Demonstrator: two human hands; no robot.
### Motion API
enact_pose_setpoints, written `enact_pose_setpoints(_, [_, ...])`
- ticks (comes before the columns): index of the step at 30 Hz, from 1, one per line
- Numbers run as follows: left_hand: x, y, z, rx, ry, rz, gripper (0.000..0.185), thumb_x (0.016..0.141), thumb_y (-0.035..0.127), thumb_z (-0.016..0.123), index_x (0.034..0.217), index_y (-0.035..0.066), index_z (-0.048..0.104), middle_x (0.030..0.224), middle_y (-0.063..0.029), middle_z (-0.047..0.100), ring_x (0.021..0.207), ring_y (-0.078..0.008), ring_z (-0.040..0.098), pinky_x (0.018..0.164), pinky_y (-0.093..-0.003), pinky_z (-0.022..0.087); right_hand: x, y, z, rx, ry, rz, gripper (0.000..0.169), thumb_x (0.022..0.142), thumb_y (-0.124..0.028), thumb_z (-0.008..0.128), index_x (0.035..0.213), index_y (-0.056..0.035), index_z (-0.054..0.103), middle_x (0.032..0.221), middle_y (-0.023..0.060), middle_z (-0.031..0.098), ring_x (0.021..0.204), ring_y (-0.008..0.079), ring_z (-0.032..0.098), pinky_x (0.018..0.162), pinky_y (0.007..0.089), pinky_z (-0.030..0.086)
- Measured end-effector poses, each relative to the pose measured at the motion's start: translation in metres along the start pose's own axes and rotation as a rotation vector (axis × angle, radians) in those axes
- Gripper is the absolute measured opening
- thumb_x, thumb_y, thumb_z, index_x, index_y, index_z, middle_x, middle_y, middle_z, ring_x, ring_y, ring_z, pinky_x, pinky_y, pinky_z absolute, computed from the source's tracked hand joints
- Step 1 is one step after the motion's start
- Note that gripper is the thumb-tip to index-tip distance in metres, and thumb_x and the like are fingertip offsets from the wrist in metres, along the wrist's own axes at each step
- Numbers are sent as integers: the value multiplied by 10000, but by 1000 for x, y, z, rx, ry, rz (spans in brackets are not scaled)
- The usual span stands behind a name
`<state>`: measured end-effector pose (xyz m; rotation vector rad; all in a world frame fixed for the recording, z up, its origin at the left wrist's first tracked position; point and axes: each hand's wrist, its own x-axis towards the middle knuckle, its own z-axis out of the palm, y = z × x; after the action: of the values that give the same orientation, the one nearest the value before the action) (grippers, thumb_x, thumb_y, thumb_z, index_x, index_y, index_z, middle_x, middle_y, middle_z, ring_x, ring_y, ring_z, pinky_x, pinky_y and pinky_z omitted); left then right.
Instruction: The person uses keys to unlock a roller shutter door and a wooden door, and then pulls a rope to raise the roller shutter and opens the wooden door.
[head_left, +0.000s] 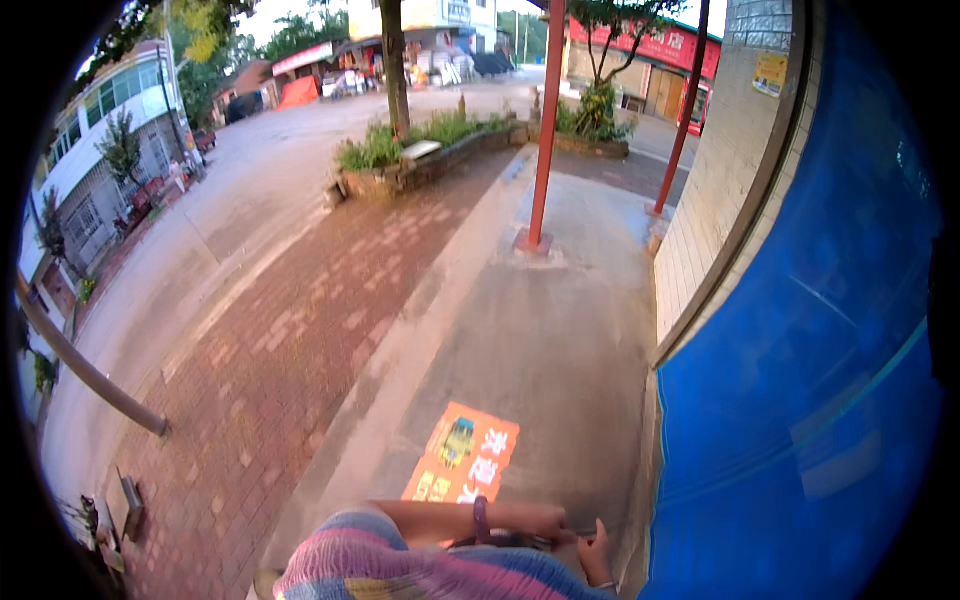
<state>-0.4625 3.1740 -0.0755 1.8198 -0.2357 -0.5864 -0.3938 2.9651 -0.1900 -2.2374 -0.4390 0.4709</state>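
Observation:
Across the front of my body reaches my left arm, with a dark reddish bracelet (481, 520) on the wrist. My left hand (553, 523) is close against my right hand (595, 556), at the bottom of the view. One digit of the right hand points up, apart from the rest. Between the hands the fingers are small and blurred, so I cannot tell whether either holds anything. A striped knit top (375, 555) covers my torso and hides part of a dark thing below the left forearm. Beyond that arm, an orange mat (499, 442) bearing writing lies on the concrete walkway (555, 360).
A blue sheet (750, 435) hangs along my right, beside a tiled wall pillar (720, 180). Ahead stand red metal posts (545, 135) and a stone planter (420, 171). Brick paving (262, 367) and a road (225, 180) run along the left, near a slanting pole (90, 367).

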Motion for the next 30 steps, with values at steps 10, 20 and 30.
enact_pose_setpoints(10, [134,40,-69,-562,141,-222,467,885,396,450,602,38,554,441,29,389,335,-59,324,323,-227,226,165,20,-80,-210,-42,-227,160,781,-205,550,801,-61,616,764,189,616,727,374,593,624,450,474])
enact_pose_setpoints(20, [288,144,-92,-324,382,-47,489,914,433,390,630,65,542,474,-5,417,389,-79,351,412,-249,311,314,118,-136,-127,-333,-391,290,724,-212,595,960,-43,590,730,155,611,713,310,594,636,387,466])
enact_pose_setpoints(30, [361,173,-124,-596,501,-134,483,936,399,366,645,43,517,536,23,421,371,-51,331,370,-204,280,406,174,-167,-28,-291,-221,149,755,-165,545,715,-32,598,706,181,608,700,366,597,632,425,477])
